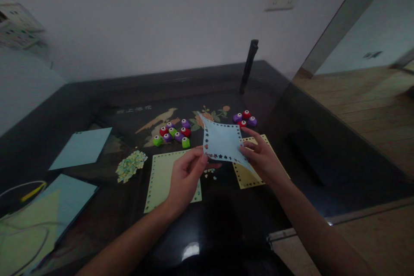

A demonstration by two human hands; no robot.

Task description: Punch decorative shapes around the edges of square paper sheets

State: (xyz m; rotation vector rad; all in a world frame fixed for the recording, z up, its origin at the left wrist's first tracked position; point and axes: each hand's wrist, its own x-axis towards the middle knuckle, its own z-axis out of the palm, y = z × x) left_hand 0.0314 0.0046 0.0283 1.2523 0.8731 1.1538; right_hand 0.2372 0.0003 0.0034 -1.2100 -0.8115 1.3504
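Over the black table point(181, 90), my left hand point(186, 175) pinches the blue sheet point(221, 140) near its lower-left corner; my right hand point(262, 158) holds its right edge. I seem to be checking the punched border point(225, 157); the curling paper next calls for 2 light grips.

Light-blue sheet point(223, 138) (bordered with cut-out shapes); punches point(179, 137) red, purple, green.

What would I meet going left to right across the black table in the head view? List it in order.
Lower-left yellow-green sheet → upper blue sheet → pile of paper bits → green punched sheet → held blue sheet → right hand → dark flat object.
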